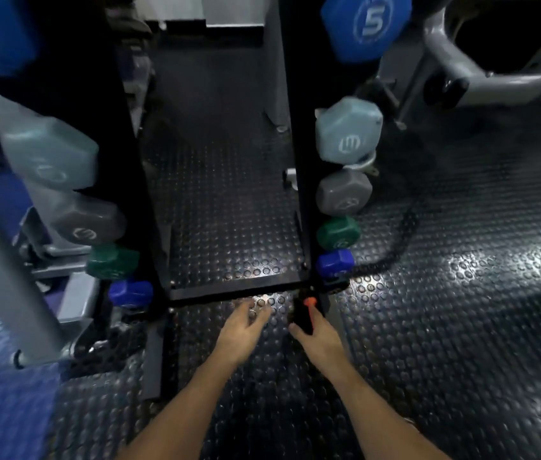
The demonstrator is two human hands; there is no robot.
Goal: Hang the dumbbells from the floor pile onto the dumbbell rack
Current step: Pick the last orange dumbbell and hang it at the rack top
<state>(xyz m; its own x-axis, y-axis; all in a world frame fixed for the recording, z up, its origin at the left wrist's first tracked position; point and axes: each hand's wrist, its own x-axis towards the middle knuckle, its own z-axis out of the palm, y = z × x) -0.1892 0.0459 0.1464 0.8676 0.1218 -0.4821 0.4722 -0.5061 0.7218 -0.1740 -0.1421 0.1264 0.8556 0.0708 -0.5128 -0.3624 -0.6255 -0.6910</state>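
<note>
Both bare arms reach down toward the black studded rubber floor (428,327) at the foot of the tall black metal dumbbell rack (299,161). The left hand (239,330) hovers open, fingers spread and loosely curled over the floor just before the rack's base bar, holding nothing. The right hand (315,330) is wrapped around a dark object with a small orange tip (310,302), right at the rack's lower right corner; it is too dim and blurred to say what it is. Up the rack's right side hang five heads: a big blue hexagonal dumbbell marked 5 (365,26) at the top, then a pale blue dumbbell (348,131), a grey dumbbell (343,192), a green dumbbell (337,232) and a small deep-blue dumbbell (335,262) lowest. The left side mirrors that colour order. A grey machine frame (481,71) stands at upper right.
</note>
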